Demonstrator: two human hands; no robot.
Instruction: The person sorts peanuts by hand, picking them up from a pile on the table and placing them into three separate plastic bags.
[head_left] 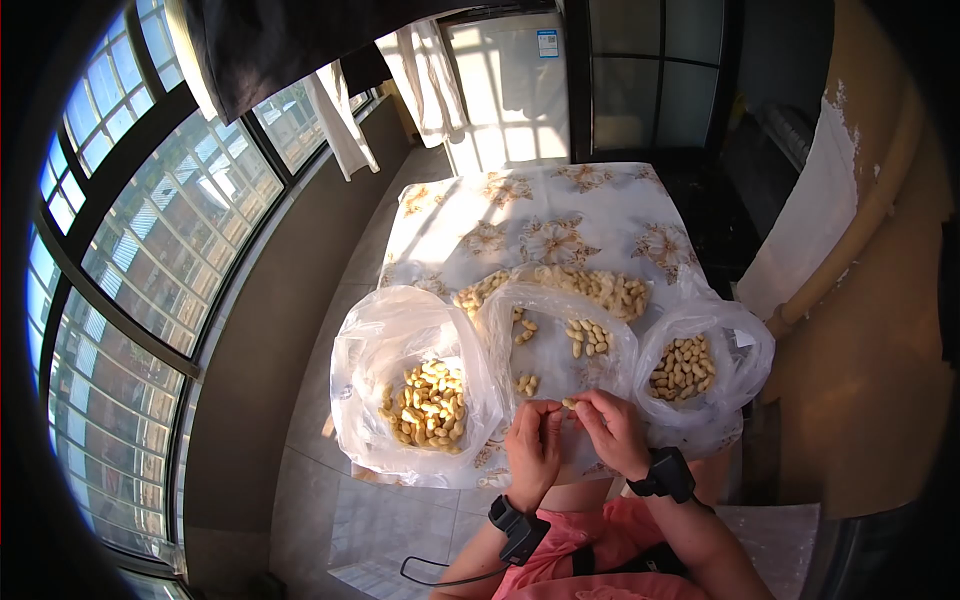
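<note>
My left hand [534, 448] is near the table's front edge, its fingers closed in a pinch; what they hold, if anything, is too small to tell. Close beside it on the right, my right hand [613, 432] pinches a peanut [569, 403] between thumb and fingers. Just beyond both hands, an open clear bag [545, 297] holds a few small groups of peanuts [590, 338]. To the left stands a bag [362, 345] with a pile of peanuts [430, 405]. Another bag [745, 355] on the right contains more peanuts [683, 368].
More peanuts [600, 290] lie in plastic behind the middle bag. A flowered cloth covers the table [440, 225]. Barred windows [180, 220] line the left side; a white refrigerator [508, 95] stands beyond the table. A cable [425, 580] runs from my left wrist device.
</note>
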